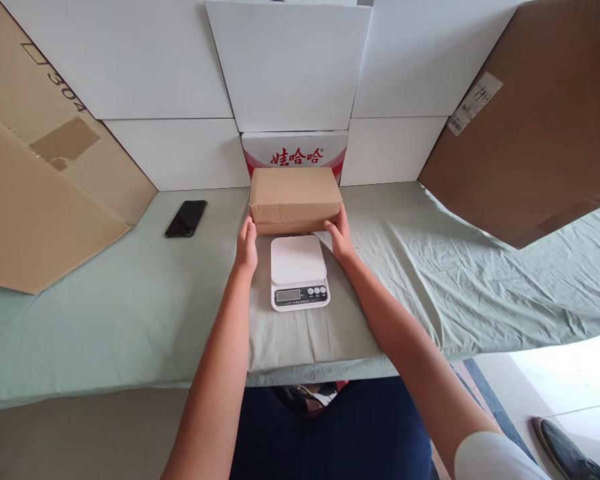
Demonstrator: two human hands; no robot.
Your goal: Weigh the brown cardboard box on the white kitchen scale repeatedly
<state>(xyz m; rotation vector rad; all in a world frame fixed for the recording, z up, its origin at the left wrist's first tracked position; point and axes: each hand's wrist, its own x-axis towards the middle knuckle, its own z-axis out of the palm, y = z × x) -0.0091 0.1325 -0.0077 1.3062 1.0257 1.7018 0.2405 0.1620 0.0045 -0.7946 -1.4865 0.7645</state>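
Observation:
A closed brown cardboard box [296,188] is gripped between both my hands, just behind the scale. My left hand [247,244] presses its left side, with the thumb at the front corner. On the opposite side my right hand [341,235] holds the right end, thumb across the lower front edge; the other fingers of both hands are mostly hidden. Nearer to me lies a white digital kitchen scale [299,267], its square platform bare and its display panel facing me. Whether the box touches the cloth, I cannot tell.
A black phone [186,219] lies on the green cloth [130,313] to the left. White panels [290,67] and a carton with red lettering [297,151] form the back. Large cardboard sheets stand left [45,200] and right [535,133]. A shoe [567,447] shows on the floor, lower right.

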